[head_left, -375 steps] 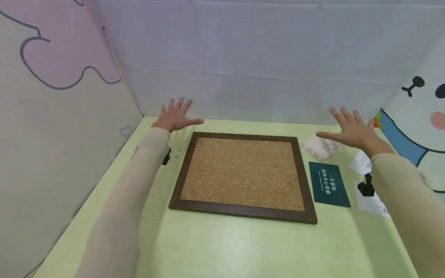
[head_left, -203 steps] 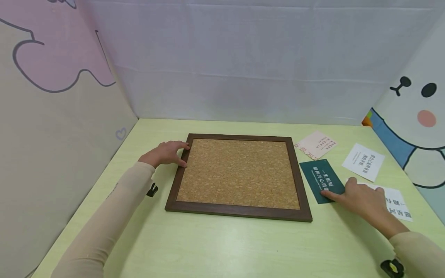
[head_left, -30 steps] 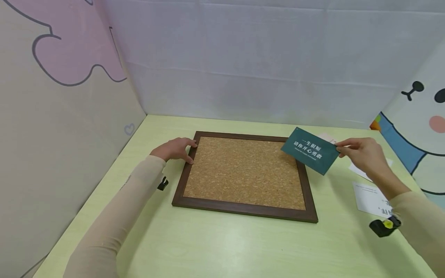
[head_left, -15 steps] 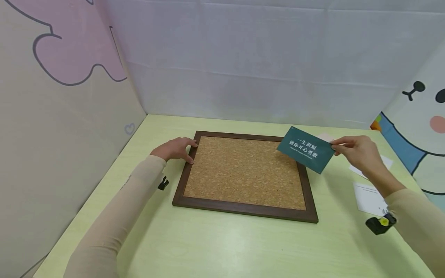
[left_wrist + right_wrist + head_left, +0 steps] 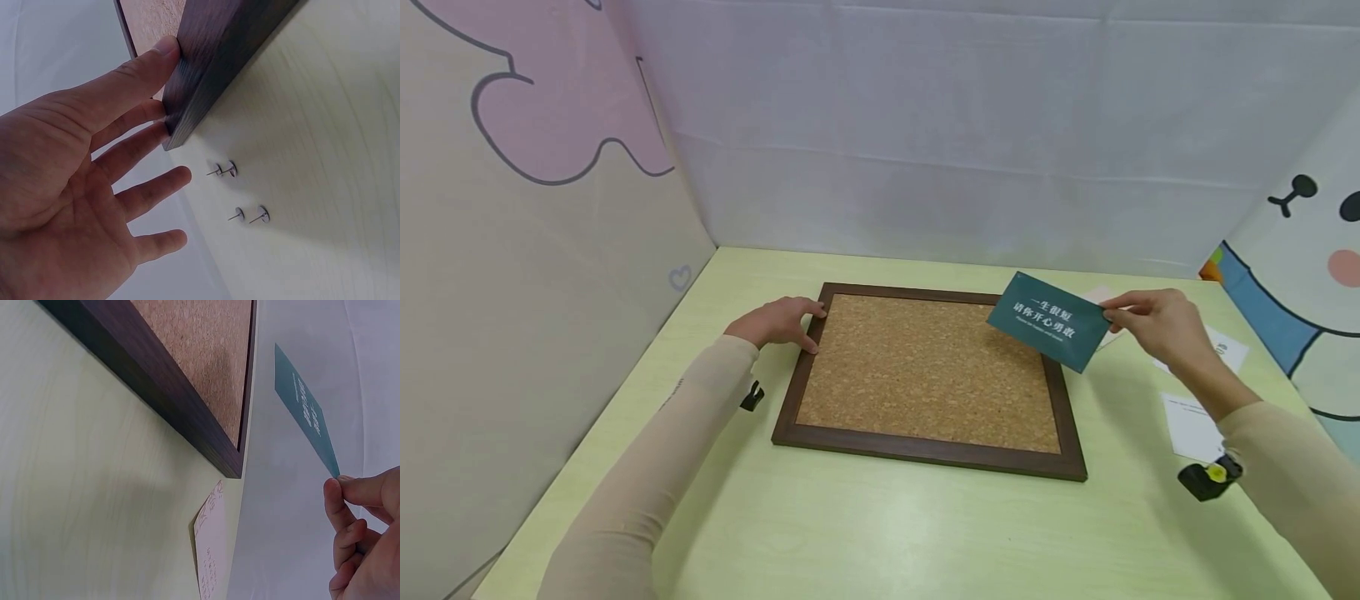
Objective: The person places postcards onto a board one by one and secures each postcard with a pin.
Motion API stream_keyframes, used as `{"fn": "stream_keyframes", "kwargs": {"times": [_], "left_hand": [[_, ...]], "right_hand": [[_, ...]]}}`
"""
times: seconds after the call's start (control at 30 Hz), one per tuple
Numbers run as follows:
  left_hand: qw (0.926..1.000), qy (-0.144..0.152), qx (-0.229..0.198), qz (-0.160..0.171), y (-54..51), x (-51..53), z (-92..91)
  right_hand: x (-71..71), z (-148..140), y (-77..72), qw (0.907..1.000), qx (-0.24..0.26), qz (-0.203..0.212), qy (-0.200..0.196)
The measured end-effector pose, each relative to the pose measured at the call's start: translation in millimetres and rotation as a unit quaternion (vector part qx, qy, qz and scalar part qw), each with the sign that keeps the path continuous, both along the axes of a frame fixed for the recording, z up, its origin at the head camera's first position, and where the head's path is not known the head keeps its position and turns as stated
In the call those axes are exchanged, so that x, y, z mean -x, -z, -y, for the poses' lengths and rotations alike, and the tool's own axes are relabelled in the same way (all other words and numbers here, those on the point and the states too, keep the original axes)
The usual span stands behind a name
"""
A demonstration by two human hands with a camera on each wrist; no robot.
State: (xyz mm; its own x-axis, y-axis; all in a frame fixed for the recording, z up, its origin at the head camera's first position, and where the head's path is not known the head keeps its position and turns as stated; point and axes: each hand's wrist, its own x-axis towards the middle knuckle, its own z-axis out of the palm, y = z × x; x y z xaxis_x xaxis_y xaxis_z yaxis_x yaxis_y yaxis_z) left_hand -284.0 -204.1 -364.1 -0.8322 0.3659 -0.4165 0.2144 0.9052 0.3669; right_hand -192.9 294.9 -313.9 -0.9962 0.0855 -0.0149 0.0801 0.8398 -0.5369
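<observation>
A corkboard (image 5: 925,375) in a dark brown wooden frame (image 5: 925,451) lies flat on the table. My left hand (image 5: 775,323) rests at its left side, thumb and two fingertips touching the frame, the other fingers spread loosely. Several thumbtacks (image 5: 231,169) lie points up on the table near that hand in the left wrist view; the left arm hides them from the head view. Between thumb and forefinger my right hand (image 5: 1161,329) pinches one short side of a dark green card (image 5: 1047,321) with white lettering. Tilted, the card hangs above the board's upper right corner.
To the board's right lie a pink card (image 5: 211,544) and two white cards (image 5: 1191,429), partly covered by the right hand and arm. A white cloth wall (image 5: 925,125) rises behind the table (image 5: 887,533), with printed panels at both sides.
Since the first frames, my left hand has come to the frame and my right hand has lifted the green card off the table. In the last second the card has moved slightly left; the left hand stays.
</observation>
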Motion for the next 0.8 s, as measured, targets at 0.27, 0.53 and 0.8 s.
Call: {"fn": "stream_keyframes", "kwargs": {"times": [0.27,0.53,0.8], "left_hand": [[1.0000,-0.003,-0.007,0.000,0.2,-0.1,0.2],[1.0000,-0.006,-0.005,0.000,-0.8,-1.5,-0.3],[1.0000,-0.004,-0.008,0.000,-1.5,-2.0,-1.1]], "right_hand": [[2.2,5,-0.8,1.0000,0.001,0.000,-0.007],[4.2,11,-1.3,0.9999,0.007,0.001,-0.008],[6.2,17,-1.2,0.9998,0.006,-0.008,-0.016]]}}
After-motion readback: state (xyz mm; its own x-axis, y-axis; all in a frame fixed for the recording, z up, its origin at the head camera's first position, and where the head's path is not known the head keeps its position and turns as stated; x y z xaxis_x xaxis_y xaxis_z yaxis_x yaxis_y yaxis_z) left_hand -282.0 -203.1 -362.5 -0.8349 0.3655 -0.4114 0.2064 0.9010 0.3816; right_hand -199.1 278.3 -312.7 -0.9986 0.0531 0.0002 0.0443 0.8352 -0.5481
